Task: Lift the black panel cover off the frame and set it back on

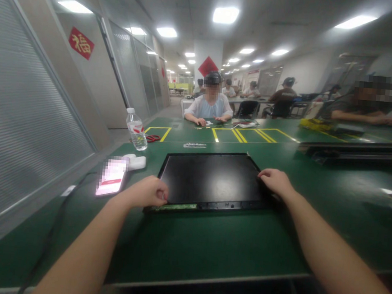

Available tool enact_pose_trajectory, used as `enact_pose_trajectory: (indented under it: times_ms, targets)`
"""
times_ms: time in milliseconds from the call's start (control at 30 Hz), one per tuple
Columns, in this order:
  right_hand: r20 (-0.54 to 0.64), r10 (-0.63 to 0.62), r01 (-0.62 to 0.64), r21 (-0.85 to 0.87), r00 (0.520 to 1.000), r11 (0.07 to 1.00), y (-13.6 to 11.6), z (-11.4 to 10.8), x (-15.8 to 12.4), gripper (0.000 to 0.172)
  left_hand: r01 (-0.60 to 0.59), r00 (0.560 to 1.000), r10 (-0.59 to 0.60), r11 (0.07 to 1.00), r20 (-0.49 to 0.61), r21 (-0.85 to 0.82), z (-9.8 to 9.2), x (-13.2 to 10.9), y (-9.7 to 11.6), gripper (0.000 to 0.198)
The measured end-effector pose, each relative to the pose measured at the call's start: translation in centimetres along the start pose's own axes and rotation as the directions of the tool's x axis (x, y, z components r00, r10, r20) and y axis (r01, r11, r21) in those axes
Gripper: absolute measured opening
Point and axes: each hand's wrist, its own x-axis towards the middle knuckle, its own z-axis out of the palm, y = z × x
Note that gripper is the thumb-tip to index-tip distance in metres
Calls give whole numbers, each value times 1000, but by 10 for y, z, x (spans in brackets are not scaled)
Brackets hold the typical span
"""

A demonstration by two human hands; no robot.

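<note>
A flat black display panel (210, 177) lies face up on the green table, its dark screen inside a thin black frame. Along its near edge runs a strip (184, 207), greenish on the left and black toward the right. My left hand (150, 191) is curled closed at the panel's near left corner, thumb and fingers gripping its edge. At the right edge, my right hand (274, 181) is closed on the frame, with some fingertips hidden behind it.
Left of the panel are a lit phone (112, 176), a white case (137, 162), a water bottle (136, 129) and red-handled scissors (153, 138). A co-worker (210, 103) sits opposite. Another black frame (358, 152) lies to the right. A dark cable (58, 217) crosses the table's left side.
</note>
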Motion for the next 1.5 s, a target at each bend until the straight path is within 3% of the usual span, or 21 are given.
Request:
enact_pose_trajectory:
  times_ms: [267, 433, 533, 600, 733, 833, 967, 1133, 1333, 1500]
  targets:
    - [-5, -6, 6, -10, 1000, 1000, -1, 0, -2, 24, -4, 1000, 4, 999, 20, -33, 2, 2, -6, 11]
    - [-31, 6, -6, -2, 1000, 1000, 0, 4, -3, 26, 29, 999, -24, 988, 32, -152, 7, 3, -12, 10]
    - [-49, 3, -2, 26, 999, 1000, 3, 5, -2, 26, 79, 997, -70, 964, 45, -255, 8, 3, -15, 20]
    - [-58, 9, -6, 51, 998, 999, 5, 6, -2, 25, 124, 991, -130, 953, -2, -276, 7, 4, -18, 29]
    - [-75, 21, -13, 101, 997, 995, 6, 8, -1, 23, 277, 921, -303, 951, -245, -134, 4, 7, -26, 32]
    - [-73, 20, -10, 131, 997, 991, 7, 9, -1, 22, 406, 868, -386, 914, -312, 2, 2, 8, -32, 34]
    - [-62, 16, -4, 186, 998, 983, 9, 9, 1, 23, 410, 878, -362, 907, -314, 98, 3, 9, -37, 38]
    - [-48, 4, 7, 215, 999, 977, 11, 11, 1, 41, 392, 882, -337, 912, -329, 118, 9, 10, -39, 39]
    - [-48, -53, 58, 106, 997, 993, 11, 12, -1, 49, 390, 896, -342, 911, -283, 136, 13, 13, -35, 42]
    - [-59, -48, 50, 39, 997, 998, 6, 10, -3, 50, 417, 879, -370, 903, -300, 108, 15, 14, -29, 43]
